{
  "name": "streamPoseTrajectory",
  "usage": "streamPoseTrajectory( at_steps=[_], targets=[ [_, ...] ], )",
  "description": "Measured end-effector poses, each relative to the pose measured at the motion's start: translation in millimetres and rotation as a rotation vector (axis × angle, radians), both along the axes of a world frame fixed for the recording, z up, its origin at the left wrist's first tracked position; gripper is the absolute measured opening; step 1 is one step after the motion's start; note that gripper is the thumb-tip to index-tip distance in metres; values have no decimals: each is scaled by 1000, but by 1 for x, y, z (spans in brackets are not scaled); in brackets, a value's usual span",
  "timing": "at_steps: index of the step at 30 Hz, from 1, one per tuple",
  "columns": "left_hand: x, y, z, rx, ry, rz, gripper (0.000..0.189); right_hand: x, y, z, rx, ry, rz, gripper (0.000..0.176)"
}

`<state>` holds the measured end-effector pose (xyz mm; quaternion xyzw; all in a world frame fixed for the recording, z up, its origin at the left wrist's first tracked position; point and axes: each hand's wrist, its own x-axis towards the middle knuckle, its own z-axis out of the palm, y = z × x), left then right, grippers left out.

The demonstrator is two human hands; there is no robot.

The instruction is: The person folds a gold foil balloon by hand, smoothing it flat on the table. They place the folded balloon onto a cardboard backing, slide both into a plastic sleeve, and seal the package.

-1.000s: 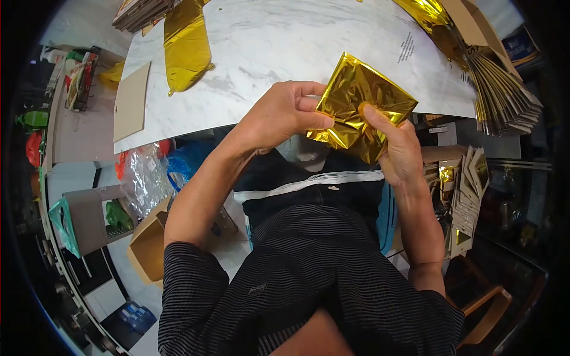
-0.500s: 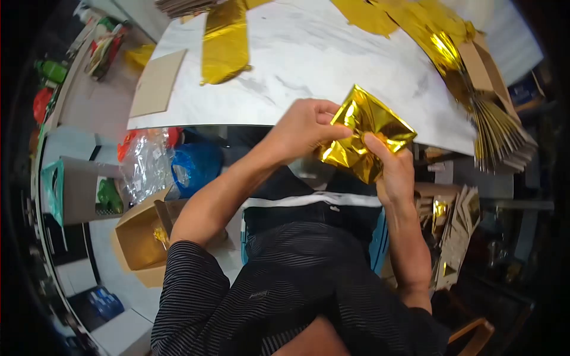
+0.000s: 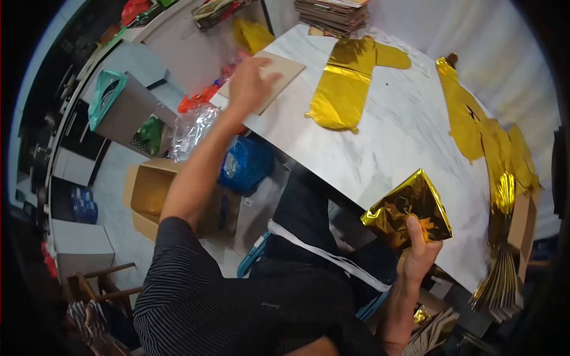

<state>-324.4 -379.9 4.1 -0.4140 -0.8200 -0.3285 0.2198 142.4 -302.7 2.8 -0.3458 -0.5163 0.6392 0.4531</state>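
Observation:
In my right hand [image 3: 418, 252] is a folded gold foil balloon [image 3: 409, 207], pinched under the thumb at the table's front edge. My left hand [image 3: 252, 86] reaches out over a beige cardboard sheet [image 3: 285, 74] at the table's left corner, its fingers apart and nothing in them. To the right of that sheet, a flat, uninflated gold foil balloon [image 3: 341, 95] with small tabs at its corners lies on the white marbled table [image 3: 404, 124].
More flat gold foil [image 3: 463, 127] lies along the right side, above a fanned stack of foil-covered cards [image 3: 499, 296]. A pile of cardboard pieces [image 3: 332, 16] stands at the back. On the floor at left are an open carton [image 3: 145, 190] and a blue plastic bag [image 3: 249, 163].
My left hand has let go of the foil and swung left to the cardboard sheet. The right hand keeps the foil, now lower and further right. The view has turned left.

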Motion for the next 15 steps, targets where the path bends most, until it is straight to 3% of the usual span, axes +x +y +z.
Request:
streamPoseTrajectory(
  at_steps=[2,3,5,8,15],
  targets=[
    [-60,-12,10,-313,-2,200,36,-2,7,-8,3,-9,24,33],
    [-86,-16,5,-318,0,207,36,-4,8,-10,-2,-6,31,33],
    [-119,-19,-6,-484,-356,247,33,-6,10,-14,23,-32,16,33],
    [-131,-21,-15,-306,-444,187,30,0,12,-25,58,-70,-8,33],
    [-134,-19,-22,-248,-340,303,23,2,10,-25,73,-96,10,34]
  ],
)
